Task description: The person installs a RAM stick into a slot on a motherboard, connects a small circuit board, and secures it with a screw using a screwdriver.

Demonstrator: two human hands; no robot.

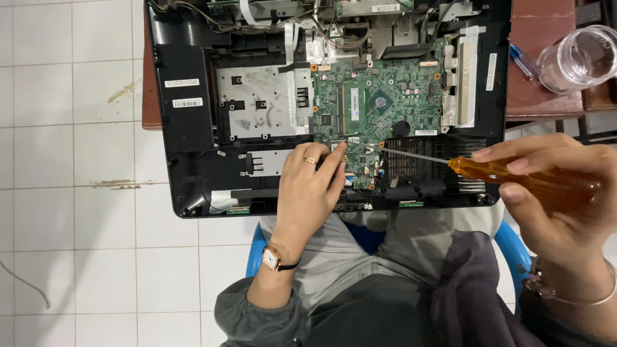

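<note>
The green circuit board (376,106) sits bared inside the opened black laptop shell (186,160), which rests partly on the person's lap and partly on a reddish table (546,58). The thin metal shaft of the screwdriver (514,177) reaches leftward to the board's lower edge, its tip coming down right beside the fingertips (340,146) of the left hand (308,193). That hand lies flat and loosely spread, gripping nothing; its index finger presses at the board edge where the tip lands, so the working spot is directly under and touching those fingertips. The right hand (556,205) is curled around the amber handle, thumb and fingers closed on it, well to the right of the board. The likely trouble is a slip: with the shaft held at a low slant and the handle far from the tip, the point could skate off and scratch nearby components or jab the steadying finger. A loosened screw, too small to make out here, could also drop into the shell or roll off onto the white tiled floor (71,193), since the shell overhangs the lap. A clear glass jar (578,58) and a blue pen (524,61) lie well beyond the right hand, on the table.
</note>
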